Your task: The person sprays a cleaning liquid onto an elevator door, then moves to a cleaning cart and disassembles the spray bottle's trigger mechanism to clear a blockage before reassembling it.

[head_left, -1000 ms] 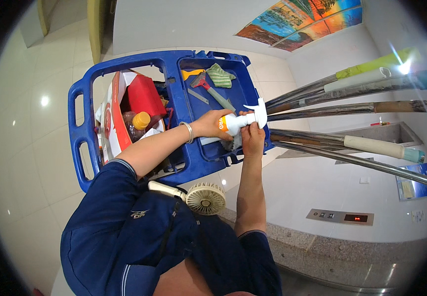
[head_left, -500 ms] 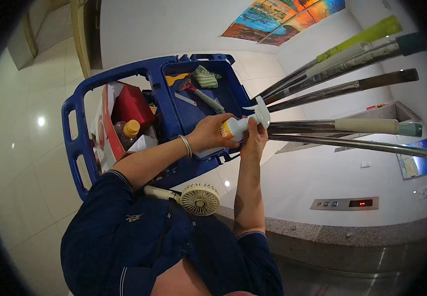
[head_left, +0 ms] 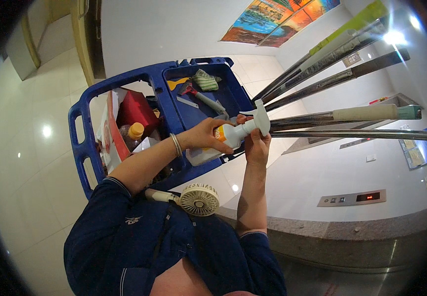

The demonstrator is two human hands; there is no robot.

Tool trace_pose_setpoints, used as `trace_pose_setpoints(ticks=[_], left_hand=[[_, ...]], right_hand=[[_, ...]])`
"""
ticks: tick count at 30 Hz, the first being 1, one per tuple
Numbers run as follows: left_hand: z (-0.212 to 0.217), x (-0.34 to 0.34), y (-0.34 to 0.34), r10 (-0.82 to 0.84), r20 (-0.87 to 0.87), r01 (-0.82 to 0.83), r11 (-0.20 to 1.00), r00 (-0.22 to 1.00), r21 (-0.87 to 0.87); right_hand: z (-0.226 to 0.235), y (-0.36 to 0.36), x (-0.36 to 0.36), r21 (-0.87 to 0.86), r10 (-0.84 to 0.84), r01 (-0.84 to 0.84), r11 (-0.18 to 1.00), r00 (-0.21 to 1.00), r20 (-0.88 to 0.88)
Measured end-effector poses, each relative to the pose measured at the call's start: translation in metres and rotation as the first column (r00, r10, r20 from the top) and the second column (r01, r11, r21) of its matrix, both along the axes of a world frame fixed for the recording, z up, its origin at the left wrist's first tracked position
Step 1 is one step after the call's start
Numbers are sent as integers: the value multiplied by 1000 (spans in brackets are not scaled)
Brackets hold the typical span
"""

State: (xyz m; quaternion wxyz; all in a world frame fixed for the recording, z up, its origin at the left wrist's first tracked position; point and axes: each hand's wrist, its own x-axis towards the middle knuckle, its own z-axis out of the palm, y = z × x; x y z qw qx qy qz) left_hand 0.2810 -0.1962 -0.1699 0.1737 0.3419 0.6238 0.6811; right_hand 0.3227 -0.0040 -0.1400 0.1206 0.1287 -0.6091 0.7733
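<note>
A white spray bottle (head_left: 231, 135) with an orange-and-white label is held tilted over the near edge of a blue cart (head_left: 171, 98). My left hand (head_left: 204, 135) is wrapped round the bottle's body. At its neck, just under the white trigger head (head_left: 260, 120), the fingers of my right hand (head_left: 257, 149) are closed. A pale translucent object (head_left: 202, 157) shows below my left hand; whether it belongs to the bottle I cannot tell. In the cart's tray lie a red-and-grey scraper (head_left: 203, 97), a yellow scraper (head_left: 178, 83) and a striped cloth (head_left: 205, 80).
Several long poles (head_left: 332, 93) stick out on the right side of the cart. The cart's left section holds a bottle with a yellow cap (head_left: 135, 130) and a red box (head_left: 138, 112). A small fan (head_left: 199, 200) hangs at my chest. An elevator button panel (head_left: 351, 198) is on the right wall.
The view has shifted slightly, and the cart and poles sit a little differently in it. The trigger head is turned a little, with my right fingers still at the neck. Both hands keep hold.
</note>
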Motion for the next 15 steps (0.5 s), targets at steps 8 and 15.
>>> trace_pose_setpoints(ticks=[8,15], left_hand=[[-13,-9,-14,-474,285,450,881,833,148],[-20,-2,-13,-450,241,401,888,860,227]], right_hand=[[22,3,2,55,304,-300,952,951,-65],[25,-9,9,38,269,-269,962,963,5]])
